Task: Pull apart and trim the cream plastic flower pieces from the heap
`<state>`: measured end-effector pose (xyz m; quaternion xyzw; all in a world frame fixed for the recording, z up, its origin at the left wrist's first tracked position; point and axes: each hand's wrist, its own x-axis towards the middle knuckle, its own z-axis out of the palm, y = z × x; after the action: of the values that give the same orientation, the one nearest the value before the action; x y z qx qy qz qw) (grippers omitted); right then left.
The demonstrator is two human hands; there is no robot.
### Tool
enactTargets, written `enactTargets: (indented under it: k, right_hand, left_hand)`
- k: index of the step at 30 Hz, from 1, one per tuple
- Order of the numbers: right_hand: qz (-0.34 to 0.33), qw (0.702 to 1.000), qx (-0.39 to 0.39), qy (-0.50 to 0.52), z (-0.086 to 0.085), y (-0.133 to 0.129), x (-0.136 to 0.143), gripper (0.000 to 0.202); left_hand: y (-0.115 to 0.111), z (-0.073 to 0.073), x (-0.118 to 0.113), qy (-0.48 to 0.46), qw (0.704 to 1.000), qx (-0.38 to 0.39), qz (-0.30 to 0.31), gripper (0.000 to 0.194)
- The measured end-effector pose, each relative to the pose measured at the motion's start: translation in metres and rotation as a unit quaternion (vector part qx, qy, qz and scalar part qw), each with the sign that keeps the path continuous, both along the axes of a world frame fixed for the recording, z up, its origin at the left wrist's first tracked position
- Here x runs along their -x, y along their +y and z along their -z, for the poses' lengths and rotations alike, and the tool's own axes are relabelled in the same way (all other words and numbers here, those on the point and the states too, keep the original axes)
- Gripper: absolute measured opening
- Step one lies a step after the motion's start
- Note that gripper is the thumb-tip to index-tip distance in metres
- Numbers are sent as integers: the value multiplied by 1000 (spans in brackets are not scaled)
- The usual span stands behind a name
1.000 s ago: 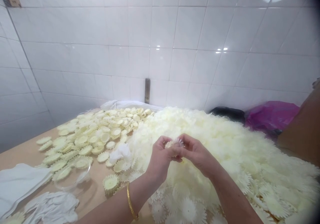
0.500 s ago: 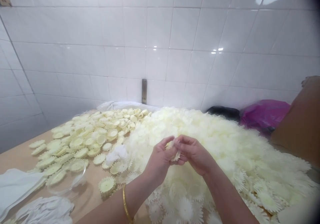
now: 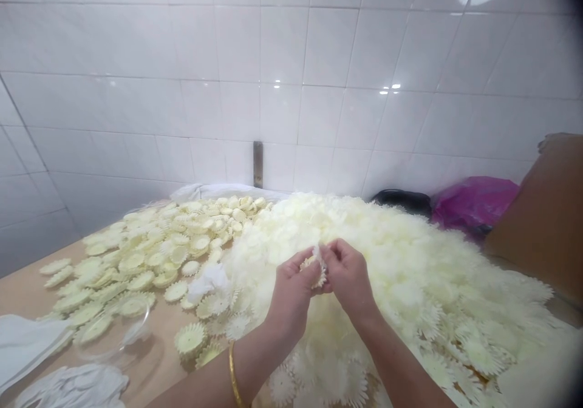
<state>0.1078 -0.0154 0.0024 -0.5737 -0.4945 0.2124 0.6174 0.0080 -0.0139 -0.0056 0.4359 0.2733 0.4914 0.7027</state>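
My left hand point(image 3: 290, 292), with a gold bangle point(image 3: 233, 374) on its wrist, is closed around a small cream petal-edged piece point(image 3: 321, 275). My right hand point(image 3: 351, 277) pinches the upper right edge of that piece, fingertips nearly meeting those of the left. The fingers hide much of the piece. Beneath and around both hands spreads a large heap of pale, translucent flower-shaped pieces point(image 3: 387, 256). To the left lies a pile of denser cream scalloped discs point(image 3: 150, 259), some stacked. One short stack point(image 3: 190, 339) sits close to my left forearm.
On the tan table point(image 3: 152, 359) at left are a clear round plastic container point(image 3: 132, 335), a crumpled white cloth point(image 3: 75, 387) and a white sheet point(image 3: 27, 341). A magenta bag point(image 3: 476, 201), a black object point(image 3: 403, 201) and a cardboard box point(image 3: 542, 214) stand right, by the tiled wall.
My right hand has turned more upright and its fingertips have shifted slightly at the edge of the piece. My left hand keeps its hold. The view has swung a little to the right.
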Motion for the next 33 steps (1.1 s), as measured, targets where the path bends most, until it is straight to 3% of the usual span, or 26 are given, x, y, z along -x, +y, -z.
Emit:
enactTargets:
  k: [4, 5, 6, 7, 10, 13, 17, 27, 33]
  right_hand:
    - [210, 977, -16, -18, -11, -2, -43, 32]
    - [237, 971, -29, -2, -15, -3, -53, 32]
    - [216, 976, -27, 10, -19, -5, -60, 31]
    - [146, 989, -9, 16, -22, -7, -63, 32]
    - [-118, 991, 55, 31, -29, -15, -53, 34]
    - [-220, 971, 85, 31, -31, -18, -33, 35]
    - [-252, 961, 110, 19, -30, -18, -22, 37]
    - [-305, 942, 138, 42, -23, -14, -26, 33]
    - [-267, 956, 117, 40, -19, -10, -24, 33]
  left_hand:
    - [-8, -4, 11, 40, 999, 10, 13, 52]
    - [-9, -5, 13, 45, 999, 11, 18, 50]
    - [-8, -5, 15, 47, 999, 14, 17, 47]
    - [-7, -5, 16, 47, 999, 22, 12, 41]
    - [-1, -3, 14, 33, 998, 42, 14, 24]
    - [0, -1, 10, 34, 998, 27, 48, 18]
    - [-1, 1, 10, 65, 996, -21, 61, 21]
    - [2, -1, 13, 102, 994, -48, -9, 19]
    - [2, 2, 12, 97, 994, -48, -14, 19]
